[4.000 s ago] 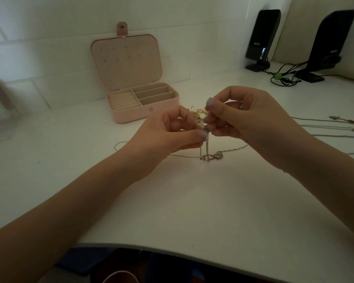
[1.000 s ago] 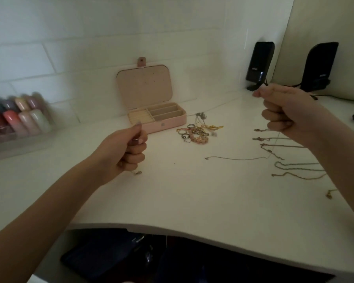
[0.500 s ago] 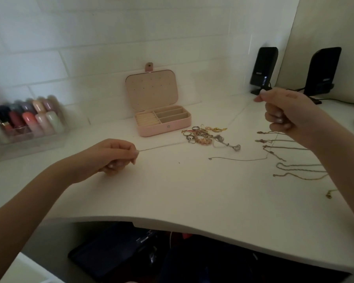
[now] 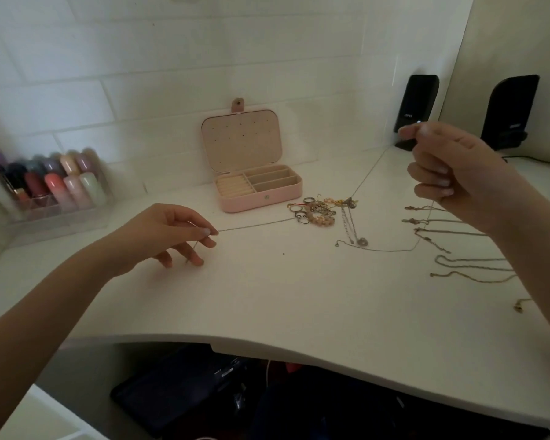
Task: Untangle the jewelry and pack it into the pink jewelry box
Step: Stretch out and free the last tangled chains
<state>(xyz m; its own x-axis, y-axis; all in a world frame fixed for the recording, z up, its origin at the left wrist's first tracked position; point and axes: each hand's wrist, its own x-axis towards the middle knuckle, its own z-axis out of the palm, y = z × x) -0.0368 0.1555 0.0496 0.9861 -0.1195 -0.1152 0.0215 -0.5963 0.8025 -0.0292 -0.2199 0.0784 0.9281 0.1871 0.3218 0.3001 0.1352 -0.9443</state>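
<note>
A thin silver chain necklace (image 4: 254, 225) stretches taut across the white desk (image 4: 267, 296), one end pinched between thumb and forefinger of the left hand (image 4: 169, 235), the other gripped in the raised, curled right hand (image 4: 448, 173). Its middle runs through a tangled heap of rings and bracelets (image 4: 318, 211), just beside the open pink jewelry box (image 4: 251, 173).

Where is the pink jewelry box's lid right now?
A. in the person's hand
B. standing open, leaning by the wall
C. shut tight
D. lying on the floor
B: the pink jewelry box sits on the white desk with its lid raised upright toward the tiled wall, its compartments showing.
</note>
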